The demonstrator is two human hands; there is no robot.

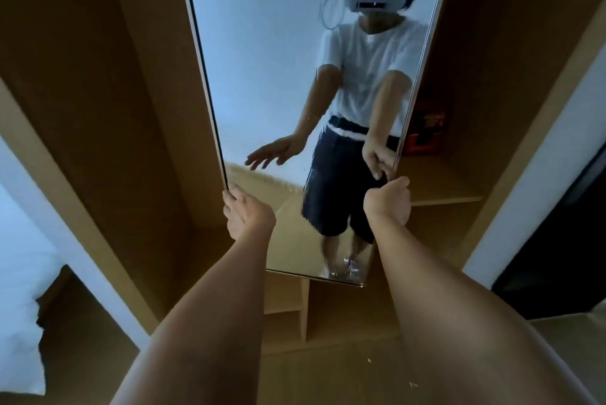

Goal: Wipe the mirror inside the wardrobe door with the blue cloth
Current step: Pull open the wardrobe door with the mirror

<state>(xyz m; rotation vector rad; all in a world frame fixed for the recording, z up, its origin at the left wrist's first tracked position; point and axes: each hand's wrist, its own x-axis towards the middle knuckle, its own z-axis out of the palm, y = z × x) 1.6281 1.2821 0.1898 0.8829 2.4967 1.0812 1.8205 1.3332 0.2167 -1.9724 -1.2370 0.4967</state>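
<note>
Tan wooden wardrobe panels fill the frame on both sides, smooth and matte, with a tall frameless mirror standing between them at the centre. At the mirror's right edge, just right of centre, the right hand curls its fingers round the thin metal-trimmed rim and grips it, thumb on the near side. At the left edge, slightly lower, the left hand touches the dark rim with its fingertips; the fingers look fairly straight, but whether they hook round the edge cannot be told from this angle. Both bare forearms run down to the bottom of the frame. The glass is streaky and slightly rippled, and it reflects a person in a white shirt, dark shorts and a headset. No blue cloth shows in either hand. Behind the mirror's right edge, a reddish-orange box sits on a wooden shelf. Below the mirror, small open cubbies divide the lower wardrobe. White bedding lies at the lower left.
</note>
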